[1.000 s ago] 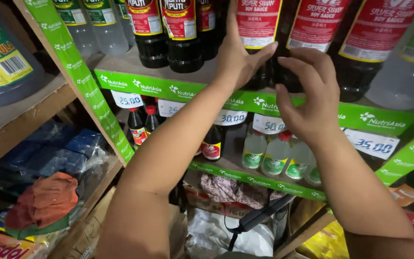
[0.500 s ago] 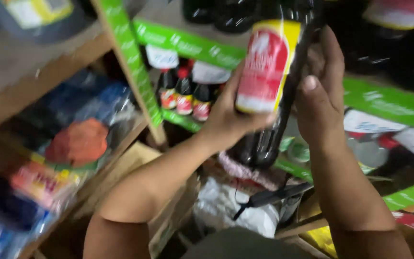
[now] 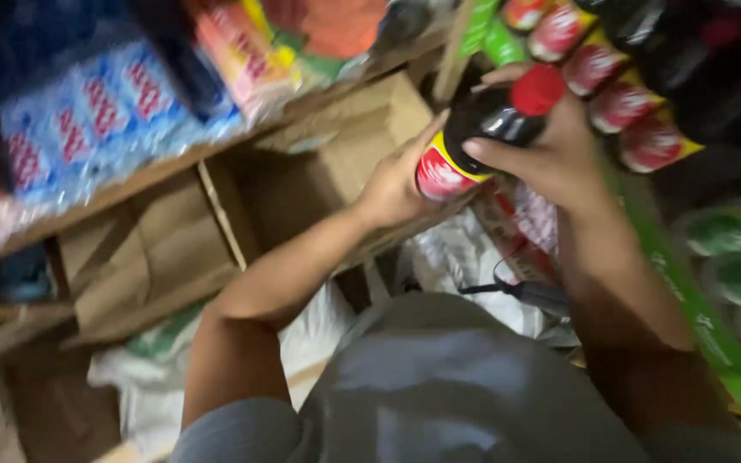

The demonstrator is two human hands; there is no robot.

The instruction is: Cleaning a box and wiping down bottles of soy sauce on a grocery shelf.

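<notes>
Dark glass shows on the bottle that both hands hold up near the top of the view, at about 1 o'clock. It has a red cap and a red and yellow label. It lies tilted, with the cap pointing up and to the right.

The left hand is curled around the label end, at 7 o'clock from the cap. The right hand wraps over the neck, with its fingers pressed on the dark glass just below the cap. Both hands grip the bottle tight.

At 3 o'clock from the bottle sits a row of small bottles with red labels, beside a green shelf strip. At 9 o'clock is a brown cardboard box. Blue and white packs lie on a wooden shelf further left. White plastic bags lie below the hands.
</notes>
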